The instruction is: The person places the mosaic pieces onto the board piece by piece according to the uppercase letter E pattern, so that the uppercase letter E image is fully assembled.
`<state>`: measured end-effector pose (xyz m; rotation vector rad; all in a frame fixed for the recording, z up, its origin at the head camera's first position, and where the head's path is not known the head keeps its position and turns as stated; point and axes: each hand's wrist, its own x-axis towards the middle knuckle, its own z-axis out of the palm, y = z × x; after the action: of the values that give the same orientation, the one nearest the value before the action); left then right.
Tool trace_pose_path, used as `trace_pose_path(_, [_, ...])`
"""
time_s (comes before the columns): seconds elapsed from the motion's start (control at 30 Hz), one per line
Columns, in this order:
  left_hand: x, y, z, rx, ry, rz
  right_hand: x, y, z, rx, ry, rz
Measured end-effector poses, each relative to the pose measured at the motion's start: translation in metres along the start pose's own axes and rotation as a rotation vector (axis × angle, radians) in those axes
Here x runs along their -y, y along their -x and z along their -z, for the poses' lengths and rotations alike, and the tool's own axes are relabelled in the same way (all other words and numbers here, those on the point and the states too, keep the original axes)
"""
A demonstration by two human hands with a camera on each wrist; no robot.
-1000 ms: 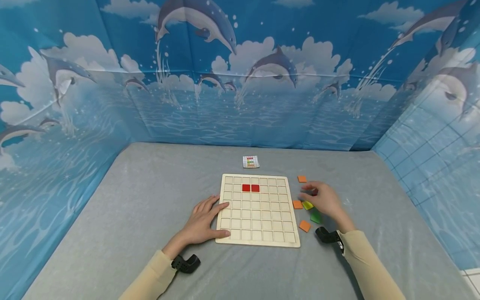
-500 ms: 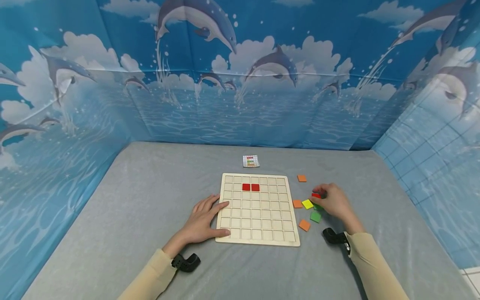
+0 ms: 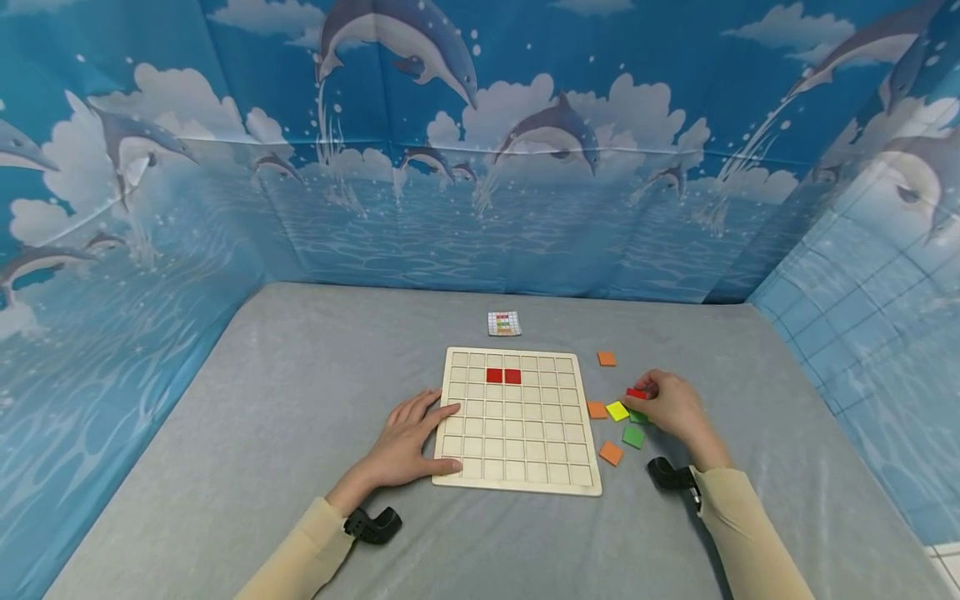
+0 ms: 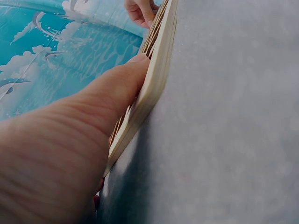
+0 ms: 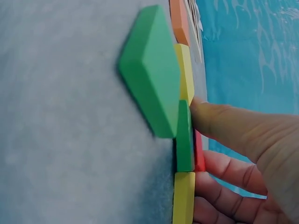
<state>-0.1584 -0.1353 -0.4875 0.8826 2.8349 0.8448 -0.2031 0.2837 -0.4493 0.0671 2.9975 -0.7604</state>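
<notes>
My left hand lies along the left edge of a wooden grid board, thumb and fingers spread onto its rim. In the left wrist view the thumb presses on the board's side near a corner. Two red tiles sit side by side in the board's second row. Right of the board, my right hand pinches another red tile between thumb and fingers. The right wrist view shows that red tile beside a green tile, with yellow tiles at either end.
Around the right hand lie a yellow tile, green tiles and orange tiles, the nearest orange one close to the board's right edge. Behind the board is a small printed pattern card. A dolphin-print curtain surrounds the grey table.
My right hand has drawn back rightward from beside the board, uncovering the yellow and green tiles, and now pinches the red tile. The left hand stays on the board.
</notes>
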Motion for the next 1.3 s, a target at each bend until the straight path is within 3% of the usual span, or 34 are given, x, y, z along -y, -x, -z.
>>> trace_pose_path(0.2, [-0.001, 0.0, 0.001, 0.001, 0.008, 0.004, 0.001, -0.001, -0.001, 0.017, 0.021, -0.053])
trace_pose_path(0.67, [-0.003, 0.001, 0.002, -0.017, 0.017, -0.012, 0.003, 0.0, 0.002, -0.053, -0.005, -0.018])
trace_pose_path(0.93, [-0.001, 0.001, 0.001, 0.002, 0.016, 0.004, 0.005, 0.003, 0.003, 0.002, -0.071, -0.028])
trace_pose_path(1.13, [-0.001, 0.001, 0.0, -0.002, 0.009, 0.002, 0.007, 0.004, 0.004, 0.027, -0.092, 0.01])
trace_pose_path(1.3, [-0.001, 0.001, 0.0, -0.003, 0.007, 0.0, 0.011, 0.004, 0.002, -0.001, -0.108, 0.07])
